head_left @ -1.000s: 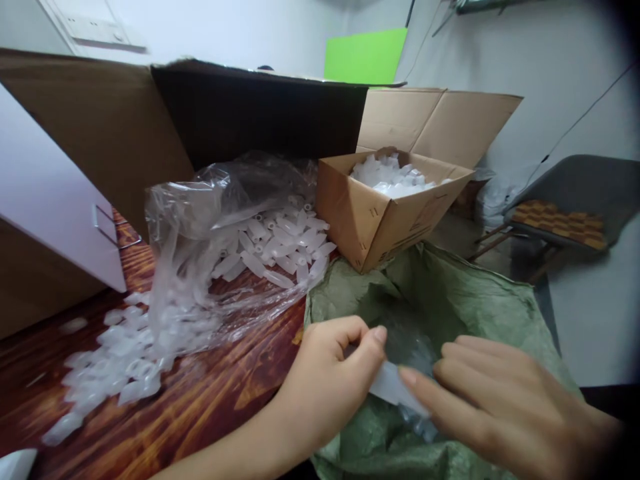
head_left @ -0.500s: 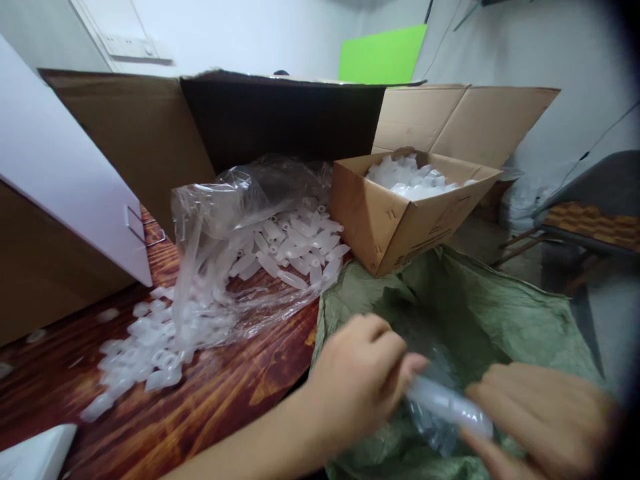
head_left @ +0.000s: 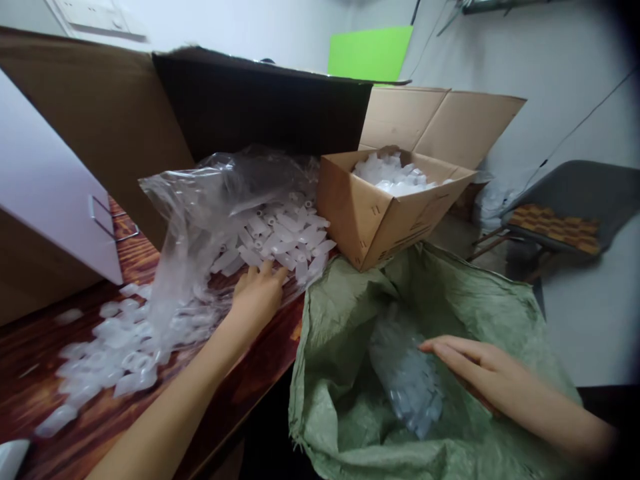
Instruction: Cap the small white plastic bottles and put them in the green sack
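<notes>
My left hand [head_left: 261,292] reaches to the near edge of a heap of translucent white plastic tubes with tapered ends [head_left: 283,237], which spill from a clear plastic bag [head_left: 200,190]. Its fingers are somewhat apart, the tips against the nearest tubes, and no tube shows lifted in them. Over a green woven sack [head_left: 320,373] my right hand [head_left: 475,367] has its fingers stretched out and holds nothing visible. Inside the sack, below those fingertips, lies a clear bag of pale plastic pieces [head_left: 413,393].
Short white plastic caps [head_left: 120,347] lie scattered on the reddish wooden table [head_left: 220,393]. A cardboard box [head_left: 350,213] full of white pieces stands behind the sack. Cardboard panels [head_left: 100,100] wall the back, a white panel [head_left: 60,167] leans left, and a chair [head_left: 575,207] stands right.
The white plastic piece held between both hands is gone from them. My left hand has moved left and forward to the tubes; the right has opened above the sack. The view has shifted slightly right.
</notes>
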### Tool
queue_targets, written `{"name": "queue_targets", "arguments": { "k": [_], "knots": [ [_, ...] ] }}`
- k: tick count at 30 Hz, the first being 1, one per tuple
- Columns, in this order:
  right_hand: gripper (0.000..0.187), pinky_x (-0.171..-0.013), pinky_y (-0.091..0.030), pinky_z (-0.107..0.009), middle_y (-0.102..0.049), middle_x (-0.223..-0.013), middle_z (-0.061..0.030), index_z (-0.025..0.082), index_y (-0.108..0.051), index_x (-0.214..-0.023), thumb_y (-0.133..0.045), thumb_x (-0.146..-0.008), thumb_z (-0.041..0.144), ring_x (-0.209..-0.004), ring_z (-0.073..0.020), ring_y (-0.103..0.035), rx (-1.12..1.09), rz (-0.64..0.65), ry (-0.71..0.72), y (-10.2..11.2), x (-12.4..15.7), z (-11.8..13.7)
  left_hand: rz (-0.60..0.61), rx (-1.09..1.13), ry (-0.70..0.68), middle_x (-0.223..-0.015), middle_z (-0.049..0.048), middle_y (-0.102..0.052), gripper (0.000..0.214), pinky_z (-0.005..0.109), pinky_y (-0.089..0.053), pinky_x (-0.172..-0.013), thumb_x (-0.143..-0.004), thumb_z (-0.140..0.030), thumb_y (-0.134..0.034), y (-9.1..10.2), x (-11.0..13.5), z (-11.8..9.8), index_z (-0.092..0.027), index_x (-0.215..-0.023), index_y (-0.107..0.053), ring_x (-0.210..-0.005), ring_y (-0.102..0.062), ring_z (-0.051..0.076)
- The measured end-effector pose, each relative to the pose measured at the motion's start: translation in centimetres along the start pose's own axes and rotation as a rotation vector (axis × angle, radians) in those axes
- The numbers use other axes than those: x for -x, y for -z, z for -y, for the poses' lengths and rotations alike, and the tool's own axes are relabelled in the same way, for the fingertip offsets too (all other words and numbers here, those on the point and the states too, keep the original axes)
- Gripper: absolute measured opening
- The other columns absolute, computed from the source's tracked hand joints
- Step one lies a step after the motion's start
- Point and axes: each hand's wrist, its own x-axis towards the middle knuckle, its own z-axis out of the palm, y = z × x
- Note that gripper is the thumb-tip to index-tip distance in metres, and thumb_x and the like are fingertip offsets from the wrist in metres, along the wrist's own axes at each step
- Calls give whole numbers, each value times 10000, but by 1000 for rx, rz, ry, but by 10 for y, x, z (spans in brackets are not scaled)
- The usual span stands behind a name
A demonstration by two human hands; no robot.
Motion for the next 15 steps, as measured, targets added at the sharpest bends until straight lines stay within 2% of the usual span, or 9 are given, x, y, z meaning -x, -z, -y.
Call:
{"name": "queue_targets", "arguments": {
  "k": [2, 4, 6, 8, 10, 12, 15],
  "knots": [
    [527, -391, -442, -228, -577, -632, -4, 267, -673, -1195, -438, -902, 635, -489, -143, -535, -67, 19, -87, 3, 0, 2, 5, 3, 18, -1066, 158, -600, 257, 372, -475, -744, -899, -158, -409, 8, -1, -5, -157, -1060, -609, -888, -624, 287],
    [566, -390, -410, -223, -487, -575, 33, 257, -586, -1303, -390, -926, 630, -455, -126, -466, -136, 76, -168, 2, 0, 2, -29, 45, 34, -1035, 145, -605, 242, 349, -475, -725, -913, -173, -384, 22, 1, -11, -143, -1056, -577, -850, -636, 261],
    [542, -424, -398, -219, -452, -564, 49, 226, -587, -1274, -431, -925, 610, -469, -116, -445, -160, 98, -139, -3, 1, 8, -99, 255, 22, -982, 104, -620, 202, 321, -471, -719, -902, -185, -411, 36, 6, -21, -151, -1046, -549, -826, -636, 228],
    [505, -439, -394, -220, -455, -561, 51, 209, -591, -1220, -452, -927, 596, -485, -117, -451, -206, 82, -82, -13, 1, 21, -90, 624, -6, -864, 40, -625, 150, 281, -466, -668, -883, -219, -472, 49, 14, -34, -175, -1009, -541, -757, -630, 190],
    [453, -443, -403, -217, -476, -567, 49, 207, -598, -1152, -474, -926, 579, -494, -116, -470, -288, -11, -19, -23, -1, 39, 46, 1030, -16, -777, 3, -618, 126, 248, -469, -609, -878, -276, -519, 58, 23, -49, -187, -965, -541, -708, -631, 167],
    [390, -442, -408, -205, -507, -581, 45, 207, -612, -1078, -523, -912, 549, -498, -109, -483, -327, -144, 76, -32, -4, 56, 206, 1383, 6, -799, 13, -637, 169, 252, -515, -624, -880, -335, -553, 62, 31, -63, -176, -932, -529, -750, -658, 172],
    [293, -438, -414, -182, -547, -594, 43, 212, -627, -998, -590, -892, 483, -496, -95, -497, -297, -202, 252, -40, -6, 71, 334, 1721, 51, -847, 51, -674, 254, 286, -567, -693, -862, -379, -611, 63, 38, -77, -159, -896, -489, -788, -690, 181]
  ]
}}
